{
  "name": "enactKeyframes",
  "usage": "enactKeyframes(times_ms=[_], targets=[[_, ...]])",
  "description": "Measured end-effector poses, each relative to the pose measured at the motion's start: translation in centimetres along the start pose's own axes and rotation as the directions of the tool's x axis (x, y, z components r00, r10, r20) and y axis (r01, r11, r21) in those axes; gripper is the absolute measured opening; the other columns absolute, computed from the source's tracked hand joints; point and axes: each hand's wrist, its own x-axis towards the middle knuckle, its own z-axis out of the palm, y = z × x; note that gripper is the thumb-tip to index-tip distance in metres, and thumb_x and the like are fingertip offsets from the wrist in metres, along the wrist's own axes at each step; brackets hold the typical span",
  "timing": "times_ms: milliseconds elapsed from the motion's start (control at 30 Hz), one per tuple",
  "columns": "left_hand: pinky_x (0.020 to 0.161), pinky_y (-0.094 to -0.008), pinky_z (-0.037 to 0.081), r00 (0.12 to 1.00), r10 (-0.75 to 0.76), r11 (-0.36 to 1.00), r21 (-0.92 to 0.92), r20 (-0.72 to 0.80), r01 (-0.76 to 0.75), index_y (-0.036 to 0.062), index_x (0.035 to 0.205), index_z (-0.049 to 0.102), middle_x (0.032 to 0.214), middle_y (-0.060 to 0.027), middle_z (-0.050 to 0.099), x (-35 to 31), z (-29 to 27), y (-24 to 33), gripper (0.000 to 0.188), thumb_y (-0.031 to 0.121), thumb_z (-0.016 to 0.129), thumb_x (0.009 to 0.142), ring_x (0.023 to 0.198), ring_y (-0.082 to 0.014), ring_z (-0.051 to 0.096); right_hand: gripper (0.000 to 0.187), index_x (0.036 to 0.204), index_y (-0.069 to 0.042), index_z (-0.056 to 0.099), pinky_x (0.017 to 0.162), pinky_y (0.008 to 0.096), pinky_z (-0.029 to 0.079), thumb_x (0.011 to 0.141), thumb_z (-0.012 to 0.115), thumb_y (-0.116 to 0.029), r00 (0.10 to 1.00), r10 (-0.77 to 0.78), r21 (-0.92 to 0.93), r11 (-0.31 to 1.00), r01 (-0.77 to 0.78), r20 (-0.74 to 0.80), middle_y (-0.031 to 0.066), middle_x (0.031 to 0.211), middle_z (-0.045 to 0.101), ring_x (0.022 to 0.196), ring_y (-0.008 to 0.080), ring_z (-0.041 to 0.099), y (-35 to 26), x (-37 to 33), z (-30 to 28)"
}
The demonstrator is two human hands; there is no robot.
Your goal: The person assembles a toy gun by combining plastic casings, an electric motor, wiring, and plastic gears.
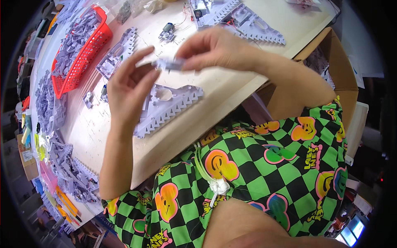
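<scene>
Between my two hands, above the table, is a small grey plastic part (170, 64), slightly blurred. My right hand (217, 50) pinches its right end between thumb and fingers. At its left end are the fingertips of my left hand (131, 78), closed on it. Below them lies a grey plastic shell with a toothed edge (182, 99), partly hidden by my left hand and wrist. Another toothed shell (111, 60) rests beyond my left hand. A small motor in a grey mount (167, 33) with red wires sits just past the held part.
A red perforated basket (84, 62) heaped with grey parts stands at the left. Piles of grey parts (51, 103) line the table's left side, near orange-handled tools (66, 204). Wired toothed shells (252, 27) lie at the far side. An open cardboard box (345, 66) stands at the right.
</scene>
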Motion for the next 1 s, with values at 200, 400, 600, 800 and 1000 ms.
enactKeyframes(times_ms=[200,400,600,800,1000], targets=[[0.084,-0.0356,0.047,0.997,-0.071,0.774,0.63,-0.011,0.061,-0.0016,0.117,0.056,0.111,-0.0182,0.059,7.6,-0.4,-5.5,0.056,0.032,0.074,0.075,0.098,-0.0236,0.058,0.021,0.093,-0.001,0.067,0.076,0.035,0.05,0.074,0.068,-0.011,0.932,-0.341,-0.782,0.611,0.122,-0.122,0.017,0.088,0.067,0.082,0.029,0.064,-2.1,3.5,-6.8],[0.084,-0.0423,0.043,0.999,0.007,0.526,0.85,0.04,-0.038,0.0006,0.111,0.059,0.105,-0.0183,0.06,11.1,1.5,-7.2,0.058,0.039,0.075,0.071,0.1,-0.0316,0.057,0.02,0.089,-0.003,0.067,0.074,0.0349,0.05,0.075,0.07,-0.016,0.912,-0.408,-0.877,0.423,0.228,0.041,0.016,0.084,0.066,0.08,0.0294,0.064,0.3,6.6,-8.9],[0.084,-0.0448,0.037,0.991,0.005,0.511,0.852,0.133,-0.117,0.0111,0.111,0.063,0.102,-0.0106,0.062,12.6,0.0,-8.1,0.049,0.036,0.075,0.071,0.099,-0.0269,0.058,0.021,0.09,-0.004,0.067,0.073,0.0348,0.05,0.075,0.071,-0.018,0.924,-0.382,-0.888,0.424,0.178,0.003,0.0147,0.085,0.067,0.08,0.0294,0.065,0.6,8.1,-10.0],[0.082,-0.0337,0.046,0.992,-0.048,0.625,0.778,0.116,-0.061,0.0082,0.12,0.059,0.105,-0.0102,0.063,12.2,-1.3,-7.1,0.055,0.023,0.076,0.071,0.092,-0.0221,0.058,0.021,0.091,-0.003,0.066,0.076,0.0346,0.049,0.076,0.069,-0.017,0.945,-0.318,-0.902,0.381,0.202,0.077,0.0142,0.088,0.066,0.084,0.0286,0.064,0.5,9.0,-9.4],[0.081,-0.0339,0.047,0.989,-0.059,0.632,0.772,0.132,-0.065,0.0074,0.121,0.059,0.107,-0.0105,0.063,12.1,-2.2,-6.9,0.056,0.019,0.077,0.069,0.092,-0.0224,0.057,0.02,0.092,-0.003,0.065,0.077,0.0345,0.049,0.076,0.069,-0.015,0.943,-0.305,-0.835,0.479,0.272,0.132,0.0144,0.089,0.066,0.085,0.0278,0.063,1.8,10.4,-8.6]])
